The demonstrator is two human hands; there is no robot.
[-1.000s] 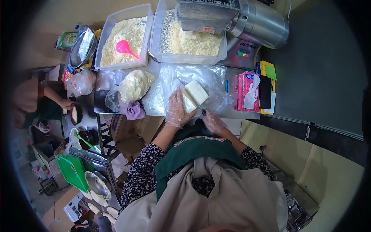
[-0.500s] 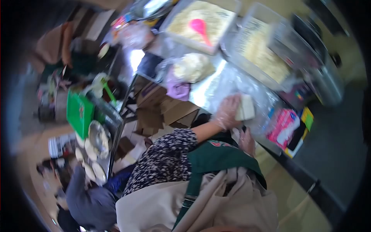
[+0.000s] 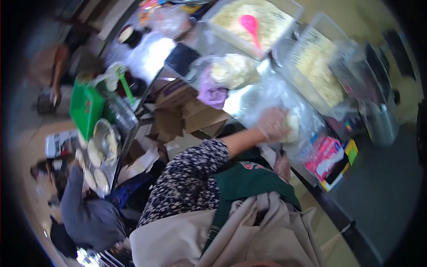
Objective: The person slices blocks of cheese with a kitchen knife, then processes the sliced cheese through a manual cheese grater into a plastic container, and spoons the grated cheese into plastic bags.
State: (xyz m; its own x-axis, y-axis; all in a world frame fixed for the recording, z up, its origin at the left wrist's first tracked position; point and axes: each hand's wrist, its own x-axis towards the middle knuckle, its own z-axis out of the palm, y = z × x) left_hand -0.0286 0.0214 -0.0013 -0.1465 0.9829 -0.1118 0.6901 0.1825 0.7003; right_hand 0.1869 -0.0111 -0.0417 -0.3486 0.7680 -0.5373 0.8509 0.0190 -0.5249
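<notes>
My left hand [image 3: 273,124], in a clear plastic glove, grips a white block [image 3: 291,129], with fingers over its near side. The block lies on a clear plastic sheet [image 3: 267,100] on the shiny worktop; its exact kind I cannot make out. My right hand [image 3: 282,167], also gloved, is low beside the table edge, just below the block. Its fingers are partly hidden and blurred. A bag of white dough-like stuff [image 3: 235,71] and a purple cloth [image 3: 212,93] lie beyond my left hand.
Two clear tubs of pale crumbly stuff [image 3: 320,66] stand at the back, one holding a pink scoop [image 3: 250,27]. Pink packets [image 3: 327,155] lie right. Open cardboard boxes [image 3: 178,113] sit below the table. Left are a green basket [image 3: 86,107], a metal bowl [image 3: 106,140] and another person [image 3: 91,213].
My left hand has moved further over the white block, covering more of it. My right hand sits slightly lower. The whole view has shifted as the head turned.
</notes>
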